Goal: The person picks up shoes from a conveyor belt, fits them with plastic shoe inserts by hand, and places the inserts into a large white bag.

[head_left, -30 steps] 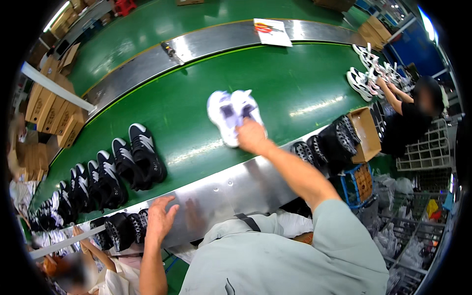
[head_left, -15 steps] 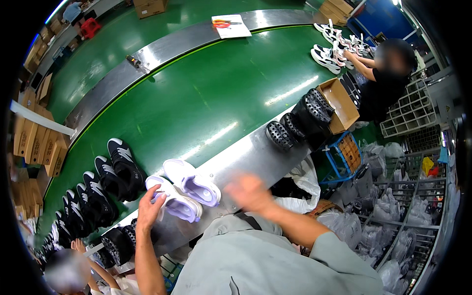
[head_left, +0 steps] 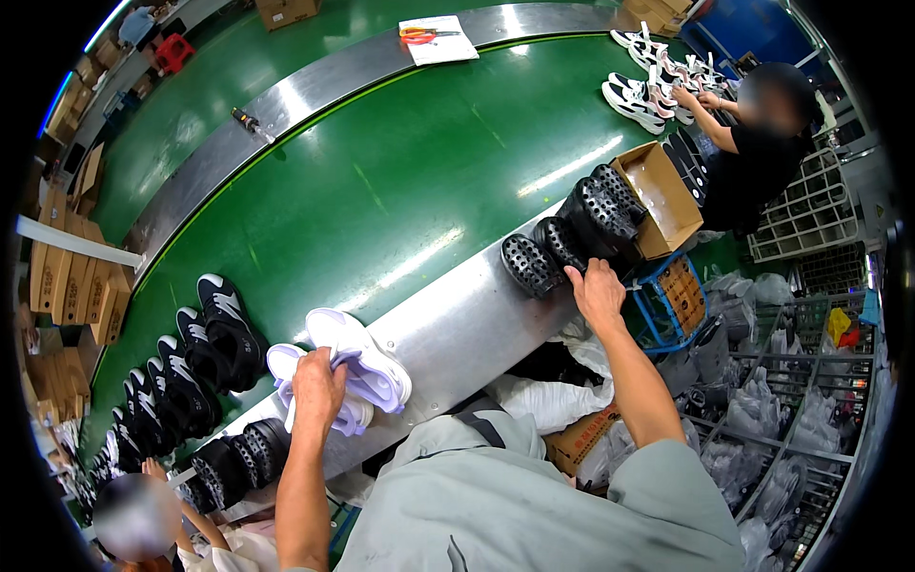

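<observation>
Surface: green conveyor belt (head_left: 381, 191) is carrying shoes past me.
Left hand (head_left: 317, 386): fingers curling over white sneakers (head_left: 353, 367) on steel rim (head_left: 457, 315).
Right hand (head_left: 599, 294): fingers together, touching black soles (head_left: 572, 234).

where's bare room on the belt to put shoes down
The green belt is bare in the middle, between the black shoes on the left and the box on the right. The steel edge is free between the white shoes under the left hand and the black soles by the right hand.
</observation>
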`<action>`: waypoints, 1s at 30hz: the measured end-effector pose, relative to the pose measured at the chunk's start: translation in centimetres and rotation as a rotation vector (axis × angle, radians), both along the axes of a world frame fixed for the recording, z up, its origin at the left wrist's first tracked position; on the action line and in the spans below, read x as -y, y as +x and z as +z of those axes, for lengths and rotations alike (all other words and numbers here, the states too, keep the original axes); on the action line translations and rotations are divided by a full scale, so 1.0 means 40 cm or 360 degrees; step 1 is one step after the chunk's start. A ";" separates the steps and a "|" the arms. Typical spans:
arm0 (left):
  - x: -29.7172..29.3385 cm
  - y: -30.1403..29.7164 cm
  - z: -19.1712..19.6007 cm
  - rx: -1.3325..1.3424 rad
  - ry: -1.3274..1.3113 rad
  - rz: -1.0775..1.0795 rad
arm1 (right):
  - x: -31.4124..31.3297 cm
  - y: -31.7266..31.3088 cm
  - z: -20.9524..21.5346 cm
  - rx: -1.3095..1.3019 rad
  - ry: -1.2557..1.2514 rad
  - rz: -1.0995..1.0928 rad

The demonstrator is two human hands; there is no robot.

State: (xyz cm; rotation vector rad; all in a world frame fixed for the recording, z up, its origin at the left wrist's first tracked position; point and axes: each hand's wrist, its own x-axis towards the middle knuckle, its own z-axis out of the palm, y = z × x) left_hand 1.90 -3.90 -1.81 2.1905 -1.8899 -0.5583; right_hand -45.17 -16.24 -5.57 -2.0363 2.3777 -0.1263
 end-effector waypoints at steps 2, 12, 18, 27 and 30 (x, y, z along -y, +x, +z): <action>0.006 -0.013 0.001 -0.0115 -0.0016 -0.0037 | -0.044 -0.008 0.038 -0.0023 -0.0017 -0.0006; 0.019 0.025 -0.021 -0.0353 0.0011 -0.0165 | -0.335 0.266 0.255 0.1043 0.0247 0.0221; 0.061 0.026 -0.047 -0.0322 0.0173 -0.0401 | -0.327 0.561 0.208 0.1014 0.0899 0.0724; 0.072 -0.075 -0.053 -0.0503 -0.0224 -0.0936 | -0.307 0.672 0.002 0.0521 0.0181 0.0868; 0.046 -0.064 -0.081 -0.0610 -0.0364 -0.0660 | -0.314 0.681 0.071 0.0704 0.0348 0.0815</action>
